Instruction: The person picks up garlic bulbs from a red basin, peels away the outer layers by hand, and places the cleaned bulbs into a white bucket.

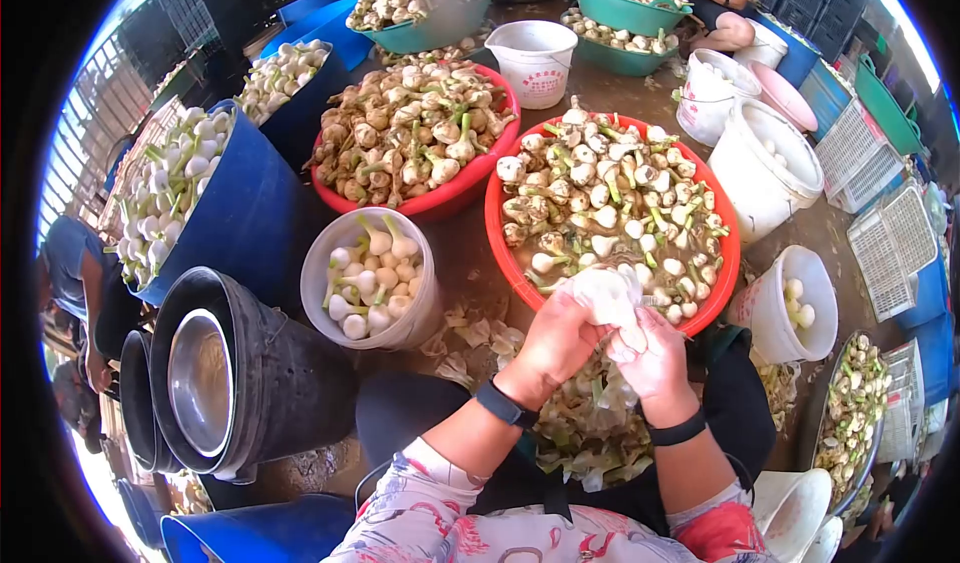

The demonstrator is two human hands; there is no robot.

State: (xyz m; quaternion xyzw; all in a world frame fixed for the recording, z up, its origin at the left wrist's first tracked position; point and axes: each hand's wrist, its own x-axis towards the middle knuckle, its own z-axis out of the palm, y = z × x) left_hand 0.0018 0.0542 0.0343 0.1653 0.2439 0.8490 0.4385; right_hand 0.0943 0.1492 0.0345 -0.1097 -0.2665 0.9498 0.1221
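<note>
My left hand and my right hand meet in front of me, their fingers closed around a pale garlic bulb. Bright glare washes out its outline, and the fingers partly hide it. Just beyond them stands a red-orange basin with brown water and many garlic bulbs, some whitish and some muddy. Below my hands, a heap of garlic skins lies between my knees.
Left of the basin is a white bucket of cleaner bulbs; at right, another white bucket holds a few. Behind stands a red tub of unpeeled garlic. Black buckets and a blue barrel crowd the left. Another person sits at the back.
</note>
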